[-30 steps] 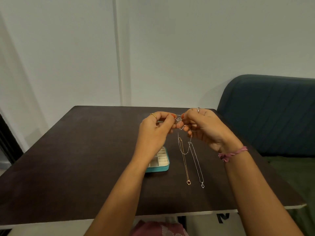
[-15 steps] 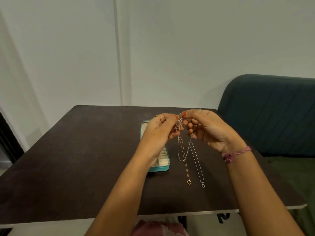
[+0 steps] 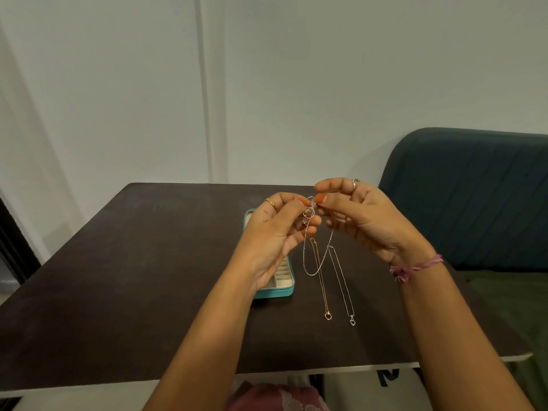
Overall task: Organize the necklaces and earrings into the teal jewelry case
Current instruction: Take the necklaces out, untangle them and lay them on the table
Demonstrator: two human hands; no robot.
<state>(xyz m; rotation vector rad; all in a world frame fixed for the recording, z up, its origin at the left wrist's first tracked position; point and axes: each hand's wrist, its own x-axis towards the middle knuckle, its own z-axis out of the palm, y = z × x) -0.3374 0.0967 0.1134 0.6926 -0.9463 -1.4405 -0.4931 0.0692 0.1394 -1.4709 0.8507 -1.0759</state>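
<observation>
Risk: chains tangling, or the held one slipping, before any reach the case.

Near desk edge w/ nothing on it; a bit further in, gold necklace (image 3: 321,280) & silver necklace (image 3: 344,287) lie side by side, pendants toward the near edge, just right of the teal jewelry case (image 3: 278,287), open, mid-desk. Above them left hand (image 3: 277,238) & right hand (image 3: 360,216) are close together, each pinching the top of a thin silver chain (image 3: 314,253) near its clasp, loop hanging over the two lying chains. If the loop drops onto them, probably snags. Pinch is tiny, so a slip likely lets it fall. Left forearm hides part of the case; no earrings seen.
</observation>
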